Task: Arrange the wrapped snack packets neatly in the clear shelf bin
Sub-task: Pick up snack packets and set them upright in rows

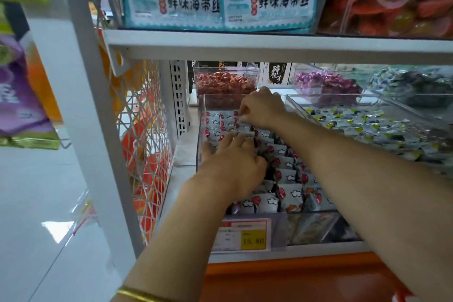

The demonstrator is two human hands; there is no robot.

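A yellow price tag [241, 235] hangs at 6 o'clock on the clear bin [199, 117], and behind it the snack packets [285, 175] stand in overlapping rows inside. The left hand [232, 167] lies toward the bin's 9 o'clock side, fingers straight and pressed flat on the packets, gripping nothing. Farther in, toward 12 o'clock, the right hand [263, 108] curls its fingers down, pinching a packet's top edge.

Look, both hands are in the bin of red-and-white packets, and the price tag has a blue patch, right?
No. In the head view the price tag has a yellow patch, not blue. The left hand and right hand are in the bin of packets.
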